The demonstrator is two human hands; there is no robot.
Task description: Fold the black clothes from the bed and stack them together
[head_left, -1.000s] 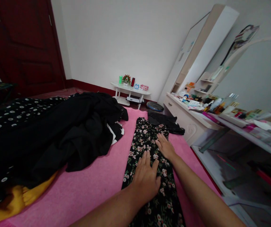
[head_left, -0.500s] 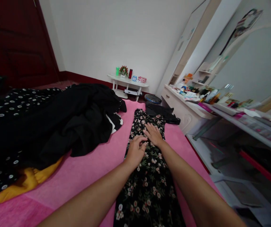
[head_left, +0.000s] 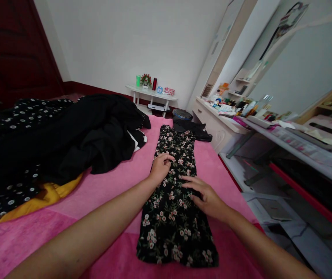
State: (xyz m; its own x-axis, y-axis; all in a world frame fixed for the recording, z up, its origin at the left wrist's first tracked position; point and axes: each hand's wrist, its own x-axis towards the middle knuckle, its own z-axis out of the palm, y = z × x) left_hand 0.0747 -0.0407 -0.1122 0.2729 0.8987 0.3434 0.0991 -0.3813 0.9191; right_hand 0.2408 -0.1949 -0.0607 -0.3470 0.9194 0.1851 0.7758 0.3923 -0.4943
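Observation:
A black floral garment (head_left: 173, 201) lies folded in a long narrow strip on the pink bed cover (head_left: 116, 193). My left hand (head_left: 160, 167) rests on its left edge near the middle, fingers loosely curled and flat on the cloth. Lower down and to the right, my right hand (head_left: 205, 195) lies on the garment with fingers spread. Neither hand holds anything.
A heap of black clothes (head_left: 76, 131), a dotted black piece (head_left: 6, 155) and a yellow one (head_left: 41, 197) cover the bed's left. A dark folded garment (head_left: 192, 130) lies beyond the floral one. A cluttered white dresser (head_left: 235, 124) stands right; a small white table (head_left: 151, 97) stands by the wall.
My right hand slid back toward me down the floral garment. My left hand stayed near the garment's middle. The view shifted, showing the garment's near end.

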